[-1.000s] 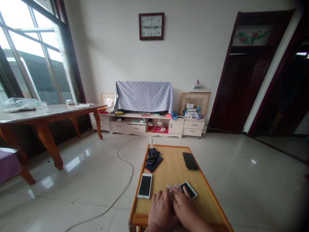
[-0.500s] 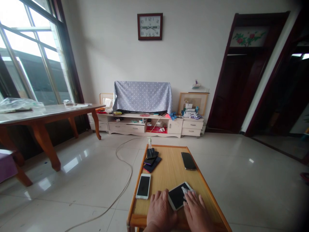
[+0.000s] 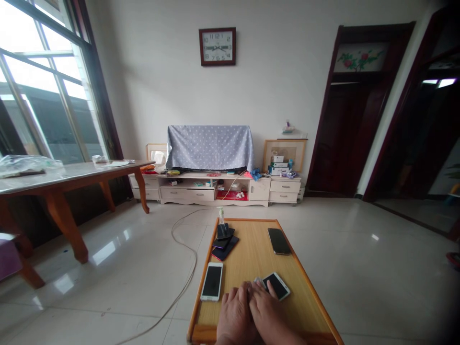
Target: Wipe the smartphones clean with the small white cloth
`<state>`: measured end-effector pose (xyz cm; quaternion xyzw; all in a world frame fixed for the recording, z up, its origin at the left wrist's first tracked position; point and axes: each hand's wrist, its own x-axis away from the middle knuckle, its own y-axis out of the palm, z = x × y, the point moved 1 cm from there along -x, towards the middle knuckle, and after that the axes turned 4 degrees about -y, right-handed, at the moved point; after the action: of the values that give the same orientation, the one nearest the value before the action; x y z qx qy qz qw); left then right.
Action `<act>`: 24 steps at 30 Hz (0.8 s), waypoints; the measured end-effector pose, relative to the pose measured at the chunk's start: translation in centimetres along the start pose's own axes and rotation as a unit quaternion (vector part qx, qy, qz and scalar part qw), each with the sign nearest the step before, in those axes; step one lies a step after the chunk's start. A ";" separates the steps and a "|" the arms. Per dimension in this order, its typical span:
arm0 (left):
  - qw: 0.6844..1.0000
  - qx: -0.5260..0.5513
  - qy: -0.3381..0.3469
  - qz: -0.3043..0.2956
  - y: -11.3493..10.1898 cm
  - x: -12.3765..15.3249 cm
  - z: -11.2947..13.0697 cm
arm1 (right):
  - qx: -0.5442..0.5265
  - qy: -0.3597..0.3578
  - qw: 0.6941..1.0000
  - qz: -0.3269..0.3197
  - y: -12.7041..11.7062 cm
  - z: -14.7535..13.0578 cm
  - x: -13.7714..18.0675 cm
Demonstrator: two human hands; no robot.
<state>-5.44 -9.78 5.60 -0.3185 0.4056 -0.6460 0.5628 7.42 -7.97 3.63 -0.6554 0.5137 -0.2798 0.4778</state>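
Both my hands rest together at the near end of a low wooden table (image 3: 251, 261). My left hand (image 3: 233, 316) lies palm down with its fingers stretched flat, against the near edge of a white-framed phone (image 3: 276, 285). My right hand (image 3: 268, 314) overlaps the left, its fingertips on the phone's near end, pressing a small pale wipe (image 3: 258, 281) there. A second white phone (image 3: 212, 281) lies face up to the left. A black phone (image 3: 278, 240) lies further back on the right. A stack of dark phones (image 3: 224, 237) sits at the far left.
A small spray bottle (image 3: 221, 215) stands at the table's far edge. A white cable (image 3: 185, 249) snakes over the tiled floor on the left. A long wooden table (image 3: 68, 179) stands by the window. A covered TV unit (image 3: 212, 167) lines the far wall; a dark doorway (image 3: 345, 129) opens on the right.
Half a second ago my hands were apart with the phone tilted up between them. Now they are together again, with the phone lying flat beyond my right fingertips.
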 end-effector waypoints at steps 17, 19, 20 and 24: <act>1.000 -0.005 -0.020 0.005 -0.8 0.3 0.6 | 0.036 -0.007 0.999 0.012 0.9 5.1 5.2; 1.000 -0.005 -0.022 -0.001 -0.8 0.2 0.5 | 0.011 -0.028 1.000 -0.009 0.7 3.5 4.9; 1.000 -0.006 -0.023 -0.003 -0.8 0.2 0.5 | 0.005 -0.029 0.999 -0.014 0.5 2.7 4.5; 1.000 -0.006 -0.016 -0.001 -0.8 0.1 0.7 | 0.002 -0.021 1.000 -0.009 -0.5 0.8 2.4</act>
<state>-5.26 -10.00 6.59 -0.3328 0.3999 -0.6390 0.5666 9.11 -9.92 3.51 -0.6653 0.4966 -0.2710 0.4871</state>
